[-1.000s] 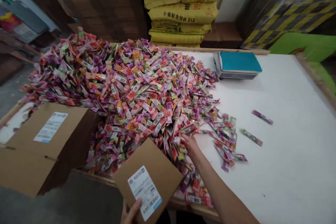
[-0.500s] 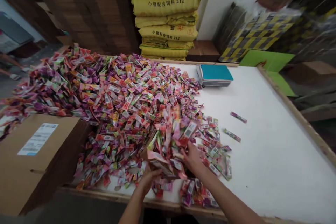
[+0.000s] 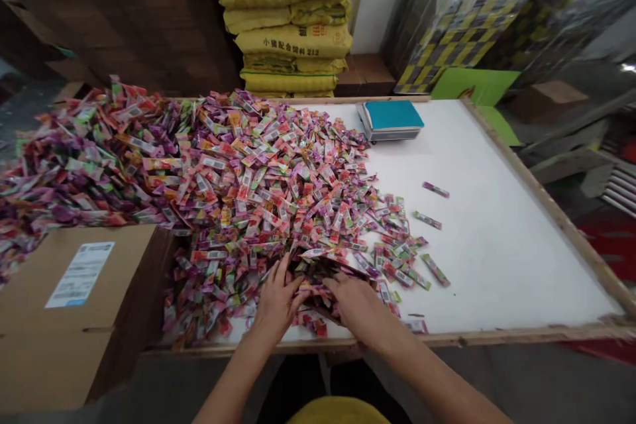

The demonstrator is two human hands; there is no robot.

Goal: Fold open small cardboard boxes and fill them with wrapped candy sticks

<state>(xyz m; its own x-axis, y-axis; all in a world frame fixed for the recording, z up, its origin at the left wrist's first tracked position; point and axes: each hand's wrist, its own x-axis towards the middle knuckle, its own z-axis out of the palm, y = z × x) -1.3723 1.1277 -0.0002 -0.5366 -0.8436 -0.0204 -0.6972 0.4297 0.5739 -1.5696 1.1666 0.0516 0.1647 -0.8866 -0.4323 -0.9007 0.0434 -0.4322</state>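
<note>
- The small cardboard box (image 3: pixel 325 311) is at the lower centre of the frame, by the near edge of the white counter (image 3: pixel 501 232); its mouth is open and some packets lie inside, so filling looks partly done, though how full it is cannot be told.
- Far more remains outside it: a broad heap of stick packets (image 3: pixel 238 179) spreads from the left edge to the centre, and a few strays lie right of centre.
- The left hand (image 3: pixel 278 298) has its fingers spread at the box's left side; the right hand (image 3: pixel 360 308) reaches over its right side, fingertips among the packets. Whether either grips anything cannot be told.
- The box looks dark inside and brown at the rim, mostly hidden by hands and packets.
- The packets are slim, flat and glossy, in pink, red, purple, green and orange, many with white barcode patches.
</note>
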